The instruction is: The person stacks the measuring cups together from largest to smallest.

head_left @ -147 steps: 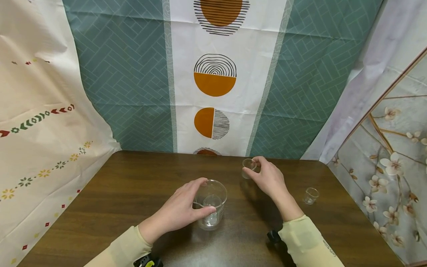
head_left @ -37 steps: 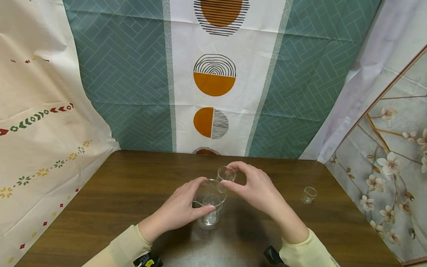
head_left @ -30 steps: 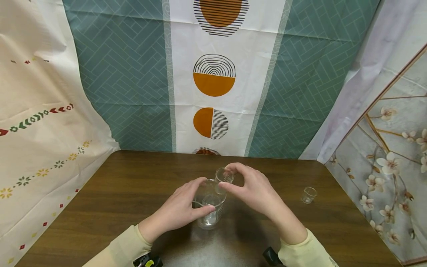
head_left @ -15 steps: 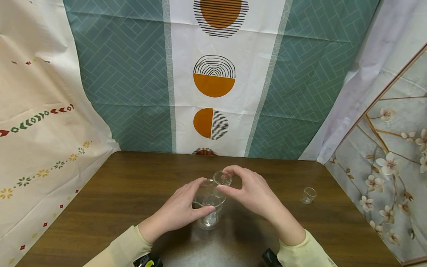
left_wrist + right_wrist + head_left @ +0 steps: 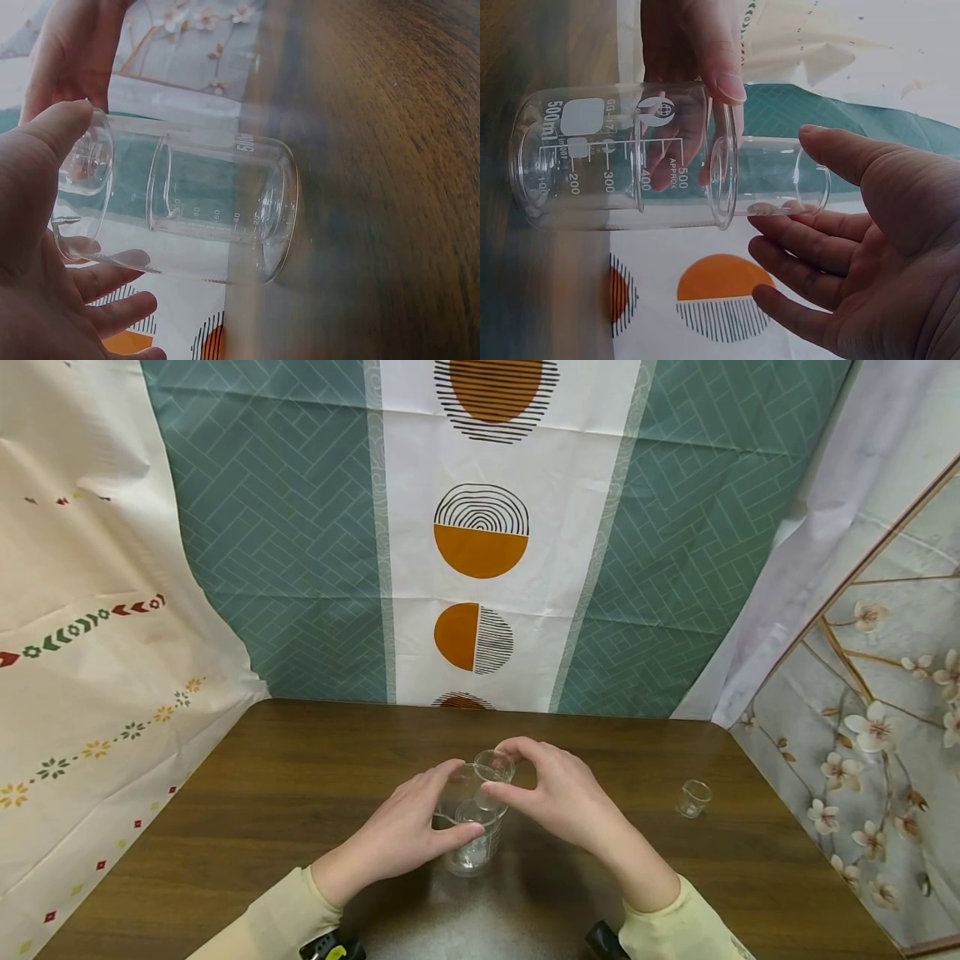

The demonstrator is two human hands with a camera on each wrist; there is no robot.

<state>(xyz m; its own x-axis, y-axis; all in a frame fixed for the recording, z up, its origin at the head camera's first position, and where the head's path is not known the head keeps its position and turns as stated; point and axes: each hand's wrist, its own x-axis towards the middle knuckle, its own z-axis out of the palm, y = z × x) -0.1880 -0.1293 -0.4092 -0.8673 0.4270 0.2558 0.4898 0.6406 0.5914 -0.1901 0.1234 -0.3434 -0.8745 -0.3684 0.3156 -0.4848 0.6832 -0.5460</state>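
Note:
A large 500 ml glass beaker stands upright on the table, with a smaller graduated beaker inside it. My left hand grips the large beaker near its rim, thumb on the near side and fingers on the far side. Between thumb and fingers, my right hand holds another small beaker near its rim. The base of that beaker is right at the large beaker's mouth, overlapping its rim in the head view.
A still smaller glass beaker stands on the right part of the brown wooden table. Patterned cloths hang behind the table and along both sides. A watch shows at the left sleeve.
My right hand has brought the small beaker from the back of the table leftward to the large beaker, then lowered it toward the mouth. My left hand has stayed in place.

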